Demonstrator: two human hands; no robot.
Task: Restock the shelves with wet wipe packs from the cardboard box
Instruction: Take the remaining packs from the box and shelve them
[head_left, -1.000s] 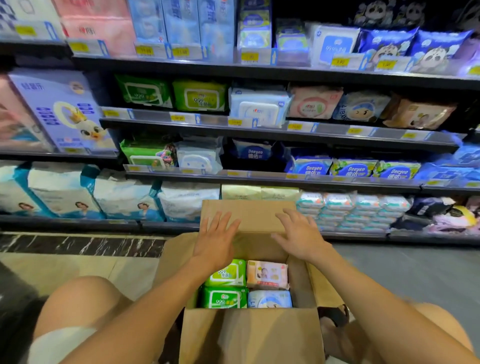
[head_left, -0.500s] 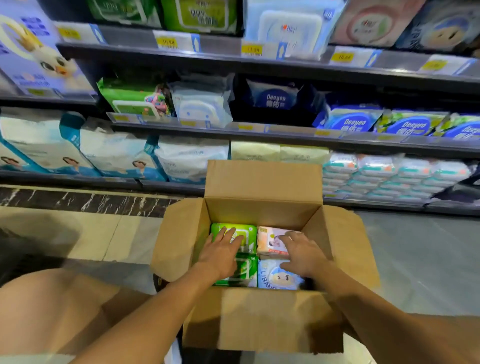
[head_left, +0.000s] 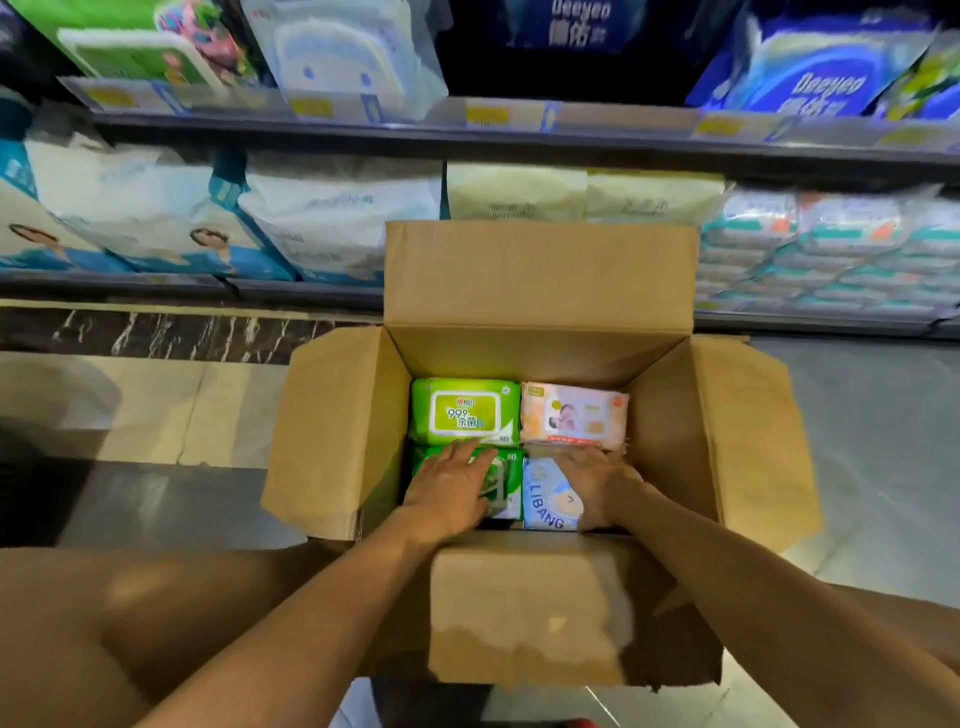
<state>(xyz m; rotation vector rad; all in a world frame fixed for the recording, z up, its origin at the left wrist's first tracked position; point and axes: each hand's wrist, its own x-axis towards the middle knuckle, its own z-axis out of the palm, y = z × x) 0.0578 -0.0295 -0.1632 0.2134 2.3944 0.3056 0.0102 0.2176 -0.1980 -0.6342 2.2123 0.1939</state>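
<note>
An open cardboard box (head_left: 540, 280) stands on the floor in front of me, its flaps folded outward. Inside lie a green wet wipe pack (head_left: 465, 410) at the far left and a pink pack (head_left: 574, 415) at the far right. A second green pack (head_left: 503, 475) lies near left and a blue LIBANG pack (head_left: 545, 504) near right. My left hand (head_left: 447, 493) lies flat on the near green pack, fingers stretched out. My right hand (head_left: 597, 483) covers the blue pack, with its fingertips at the seam next to the pink pack. No pack is lifted.
Dark store shelves (head_left: 519, 127) with price tags run across the back. The bottom shelf holds large white bags (head_left: 322, 218) on the left and stacked small wipe packs (head_left: 831, 244) on the right. My bare knee (head_left: 78, 623) is at the lower left. The floor is tiled.
My hands left the far box flap and went down into the box onto the near packs. The camera tilted down and came closer to the box.
</note>
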